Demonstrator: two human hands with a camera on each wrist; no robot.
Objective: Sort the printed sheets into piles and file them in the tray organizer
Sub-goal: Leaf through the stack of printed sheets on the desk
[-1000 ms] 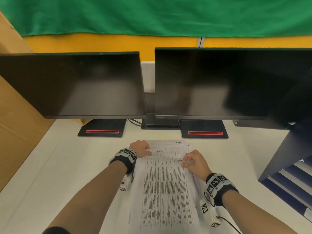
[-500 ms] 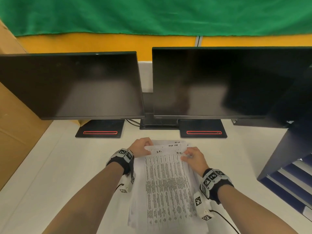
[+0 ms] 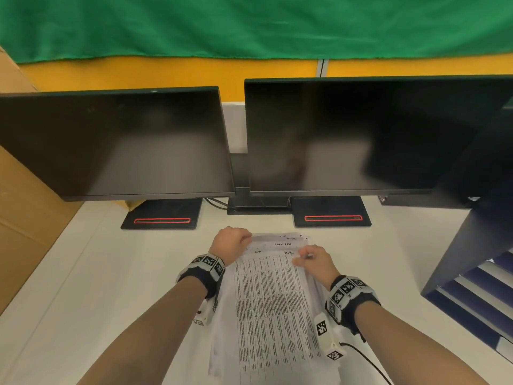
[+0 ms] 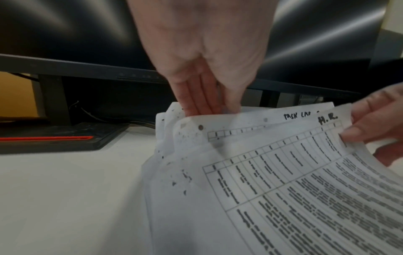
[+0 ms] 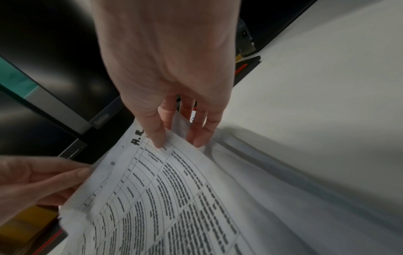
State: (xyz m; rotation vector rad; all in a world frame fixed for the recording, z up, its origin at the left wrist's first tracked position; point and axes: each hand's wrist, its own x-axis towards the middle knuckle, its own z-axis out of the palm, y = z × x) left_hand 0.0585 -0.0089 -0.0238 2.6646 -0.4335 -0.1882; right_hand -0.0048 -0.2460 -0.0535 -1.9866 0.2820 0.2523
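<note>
- Step, as I judge it: sorting. The stack [image 3: 273,307] lies on the worktop [image 3: 111,287], between both hands.
- Right hand [image 3: 313,263] pinches the top sheet's "H.R." corner; left hand [image 3: 230,243] grips the stack's far-left corner.
- Next: peel that sheet free without dragging others; the tray organizer [image 3: 477,290] stands right.

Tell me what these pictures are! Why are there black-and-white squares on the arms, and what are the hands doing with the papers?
A person wears three cameras: one on the head, one on each wrist, so you see the same moment three ways. The checkered wristbands carry the wrist cameras. On the white desk lies a stack of printed sheets, before two dark monitors. The left hand and the right hand pinch the far corners of the top sheet, marked "H.R.". The dark blue tray organizer stands to the right.
</note>
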